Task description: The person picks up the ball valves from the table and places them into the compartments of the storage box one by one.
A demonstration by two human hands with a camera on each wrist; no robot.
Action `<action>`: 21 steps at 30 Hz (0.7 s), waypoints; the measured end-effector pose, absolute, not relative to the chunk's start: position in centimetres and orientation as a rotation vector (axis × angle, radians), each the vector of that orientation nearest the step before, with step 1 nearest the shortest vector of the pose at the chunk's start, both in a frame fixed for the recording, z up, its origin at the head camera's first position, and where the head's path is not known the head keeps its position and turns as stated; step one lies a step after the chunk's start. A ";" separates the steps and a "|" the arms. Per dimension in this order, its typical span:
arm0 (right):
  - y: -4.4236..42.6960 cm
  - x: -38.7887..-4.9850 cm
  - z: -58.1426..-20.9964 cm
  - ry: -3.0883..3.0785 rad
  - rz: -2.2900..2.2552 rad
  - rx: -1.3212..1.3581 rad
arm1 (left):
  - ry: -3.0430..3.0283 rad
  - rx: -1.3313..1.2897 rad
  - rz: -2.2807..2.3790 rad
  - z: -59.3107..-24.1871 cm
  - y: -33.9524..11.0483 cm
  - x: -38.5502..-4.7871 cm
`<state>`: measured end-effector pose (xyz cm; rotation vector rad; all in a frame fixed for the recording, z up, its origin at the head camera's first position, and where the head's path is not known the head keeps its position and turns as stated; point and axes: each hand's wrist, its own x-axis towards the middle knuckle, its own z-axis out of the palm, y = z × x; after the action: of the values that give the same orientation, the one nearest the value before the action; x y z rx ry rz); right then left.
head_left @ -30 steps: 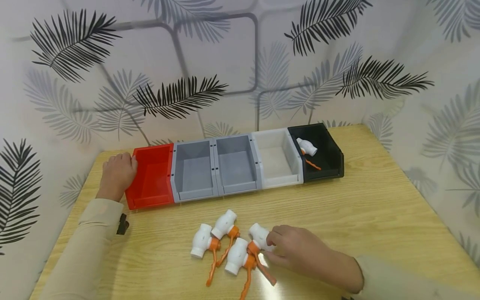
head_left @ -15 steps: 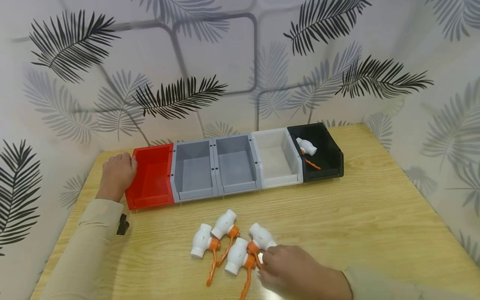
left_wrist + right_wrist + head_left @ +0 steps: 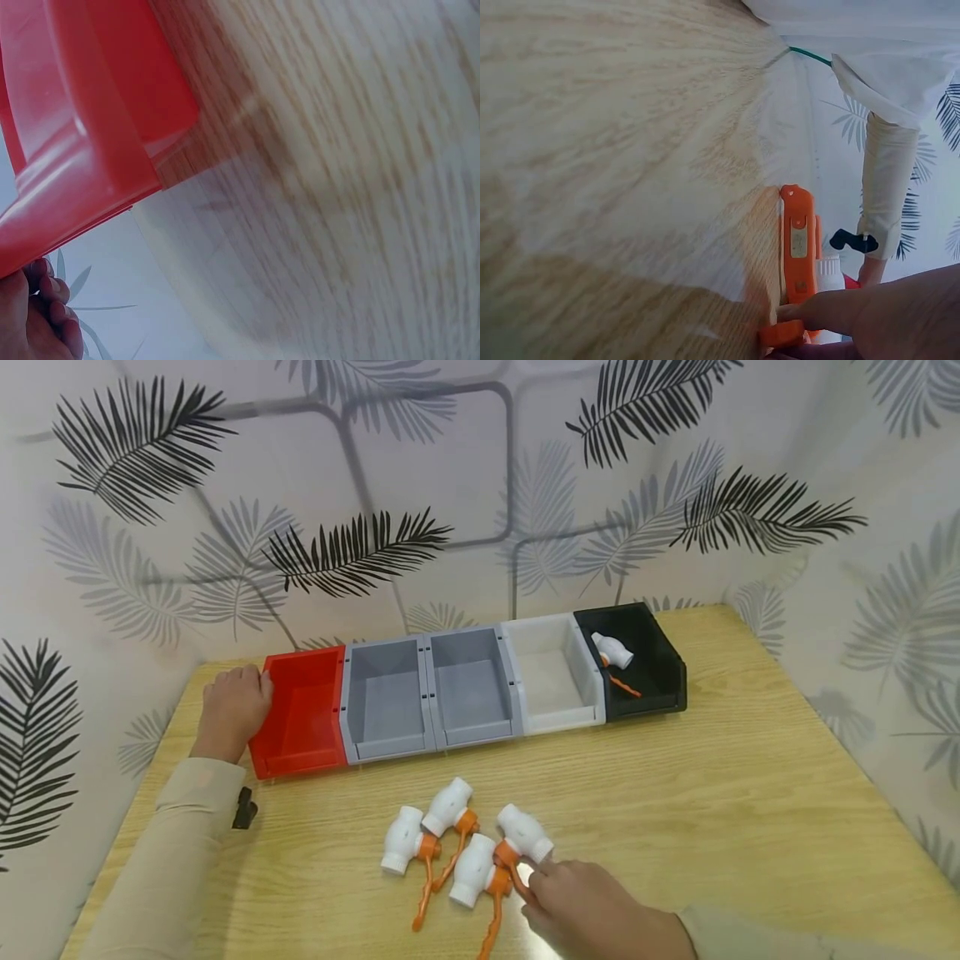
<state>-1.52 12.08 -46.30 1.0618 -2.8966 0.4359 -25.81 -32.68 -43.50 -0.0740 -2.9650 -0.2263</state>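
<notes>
My left hand [image 3: 234, 708] holds the outer left wall of the red bin [image 3: 303, 714]; in the left wrist view its curled fingers [image 3: 54, 300] show beside the bin's edge. With my right hand [image 3: 592, 906] I pinch the orange handle of a white ball valve [image 3: 525, 832] that lies on the table. The right wrist view shows a finger against the end of that orange handle [image 3: 784, 334]. Three more white ball valves with orange handles lie close by: one at the left [image 3: 402, 841], one behind [image 3: 448, 807] and one in front [image 3: 474, 871].
Two grey bins [image 3: 388, 702], a white bin [image 3: 558, 681] and a black bin [image 3: 652, 672] continue the row right of the red one. Another white ball valve [image 3: 613, 651] lies in the black bin. A patterned wall [image 3: 465, 468] stands behind the wooden table [image 3: 750, 793].
My right hand has moved from the white body of the nearest valve down and left onto its orange handle. My left hand and the bins have stayed put.
</notes>
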 end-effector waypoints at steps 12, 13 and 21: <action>13.1 -1.6 -46.5 -2.719 0.504 0.972 | -2.965 -0.062 -0.231 -43.6 -32.7 -25.8; 13.2 -1.6 -46.5 -2.704 0.493 0.972 | -2.967 -0.061 -0.230 -43.5 -32.7 -25.8; 14.0 -2.0 -46.0 -2.714 0.473 1.008 | -2.966 -0.058 -0.246 -43.4 -32.7 -25.8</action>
<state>-2.03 13.96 -46.01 1.0076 -2.7143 0.4735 -25.83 -32.66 -43.44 -0.0581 -2.9657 -0.2464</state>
